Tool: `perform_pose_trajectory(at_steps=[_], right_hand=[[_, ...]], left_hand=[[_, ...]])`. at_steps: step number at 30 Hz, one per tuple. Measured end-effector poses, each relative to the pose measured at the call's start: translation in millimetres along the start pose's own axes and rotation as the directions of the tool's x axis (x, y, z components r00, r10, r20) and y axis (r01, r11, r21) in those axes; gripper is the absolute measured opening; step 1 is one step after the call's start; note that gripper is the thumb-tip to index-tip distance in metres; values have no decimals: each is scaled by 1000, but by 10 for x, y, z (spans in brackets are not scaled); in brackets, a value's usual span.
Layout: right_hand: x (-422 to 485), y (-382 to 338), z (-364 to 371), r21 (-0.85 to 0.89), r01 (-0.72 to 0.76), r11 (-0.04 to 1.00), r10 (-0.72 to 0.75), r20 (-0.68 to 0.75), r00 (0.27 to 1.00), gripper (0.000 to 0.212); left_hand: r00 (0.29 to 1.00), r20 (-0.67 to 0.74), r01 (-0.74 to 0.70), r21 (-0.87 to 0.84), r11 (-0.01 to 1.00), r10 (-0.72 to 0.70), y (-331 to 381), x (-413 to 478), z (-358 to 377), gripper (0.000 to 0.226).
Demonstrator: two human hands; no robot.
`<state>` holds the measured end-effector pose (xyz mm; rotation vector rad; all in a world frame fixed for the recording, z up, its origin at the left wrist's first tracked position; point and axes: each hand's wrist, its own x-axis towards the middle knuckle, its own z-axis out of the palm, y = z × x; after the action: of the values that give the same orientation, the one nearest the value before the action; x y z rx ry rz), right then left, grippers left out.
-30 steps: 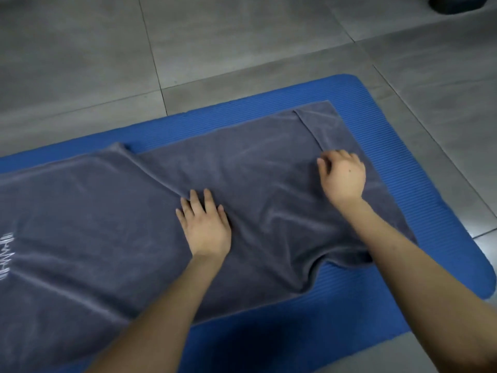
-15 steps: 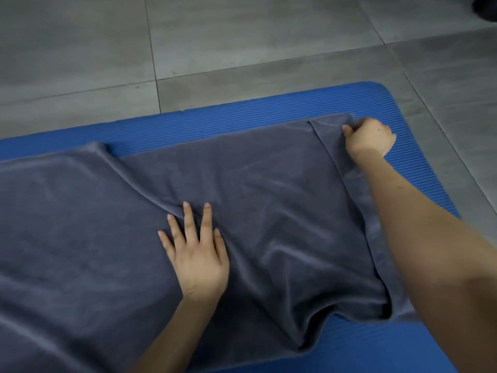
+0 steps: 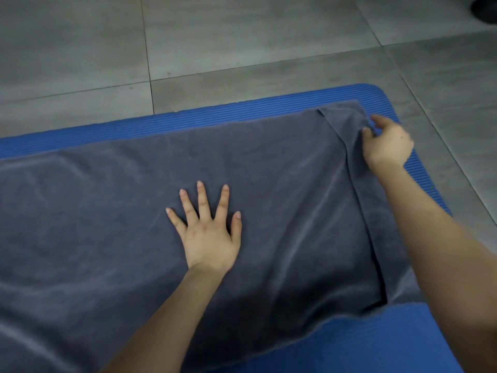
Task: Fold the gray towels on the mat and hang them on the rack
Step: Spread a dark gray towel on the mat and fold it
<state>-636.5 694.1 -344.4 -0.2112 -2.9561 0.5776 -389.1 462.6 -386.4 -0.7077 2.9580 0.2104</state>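
Note:
A gray towel [image 3: 113,200] lies spread over the blue mat [image 3: 242,117], folded over on itself, with a narrow strip of the lower layer showing along its right side. My left hand [image 3: 208,232] presses flat on the towel's middle, fingers spread. My right hand [image 3: 386,142] pinches the towel's far right corner between thumb and fingers, at the mat's right edge. No rack is in view.
Gray floor tiles [image 3: 242,41] surround the mat beyond its far and right edges. A dark object [image 3: 485,8] sits at the top right corner of the view. The mat's near part [image 3: 363,343] shows below the towel.
My right hand went from the towel's right middle to its far right corner and took hold of it. My left hand spread its fingers. The diagonal fold at the left has flattened out.

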Motion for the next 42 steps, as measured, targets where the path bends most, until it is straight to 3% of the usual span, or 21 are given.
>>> perform_pose_trajectory(at_steps=[4, 8, 11, 16, 20, 25, 29, 34, 37, 42], right_hand=[[-843, 492, -307, -105, 162, 981, -176, -143, 974, 35], [-1789, 1050, -525, -243, 113, 963, -152, -145, 978, 41], [-2362, 1261, -617, -295, -3, 955, -43, -147, 988, 43], [-2642, 1295, -590, -173, -192, 966, 164, -166, 972, 41], [-2573, 1171, -621, -33, -315, 948, 307, -147, 940, 22], [-2466, 1024, -762, 102, -383, 918, 387, -24, 922, 40], [-2535, 1145, -873, 48, -379, 924, 380, -34, 924, 34], [-2697, 979, -843, -318, -220, 922, 178, -156, 972, 22], [-2811, 607, -746, -344, -101, 934, 54, -145, 988, 23], [-3125, -461, -466, -212, 261, 942, -247, 89, 965, 9]], left_hand=[[1000, 26, 15, -13, 1000, -15, 19, 13, -30, 63], [990, 143, 17, 0, 1000, -16, 45, 11, -117, 57], [980, 196, -36, 5, 999, 34, 46, -82, -251, 56], [964, 169, -209, 17, 978, 203, -101, -335, -482, 53], [938, 193, -304, 56, 951, 289, -214, -494, -632, 51], [883, 283, -409, 72, 910, 374, -167, -775, -643, 50], [859, 302, -468, 133, 874, 414, -126, -882, -721, 49], [771, 379, -628, 315, 712, 512, -238, -879, -944, 48], [733, 431, -678, 391, 622, 527, -457, -875, -1163, 47], [708, 505, -705, 463, 537, 494, -1115, -861, -1762, 41]])
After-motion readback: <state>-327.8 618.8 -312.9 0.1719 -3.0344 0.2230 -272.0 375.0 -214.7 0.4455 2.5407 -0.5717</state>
